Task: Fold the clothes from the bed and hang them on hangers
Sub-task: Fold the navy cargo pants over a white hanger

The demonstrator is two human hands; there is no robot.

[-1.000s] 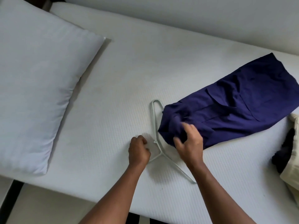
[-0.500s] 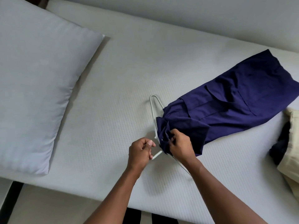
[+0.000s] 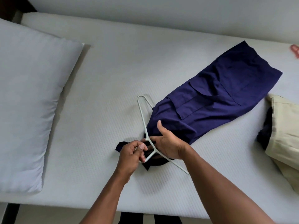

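Shorts (image 3: 218,97), navy: laid on bed (image 3: 105,75), one end passed under hanger (image 3: 141,113). Hanger, white: its stem is pinched by left hand (image 3: 133,153). Shorts are gripped beside hanger by right hand (image 3: 169,143).

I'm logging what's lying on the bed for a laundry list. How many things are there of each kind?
Pillows: 1, the white pillow
Hangers: 1, the white hanger
Garments: 3, the navy garment, the beige garment and the black garment tucked against it
Cannot tell: 1, a pink thing cut off at the right edge
Total: 6
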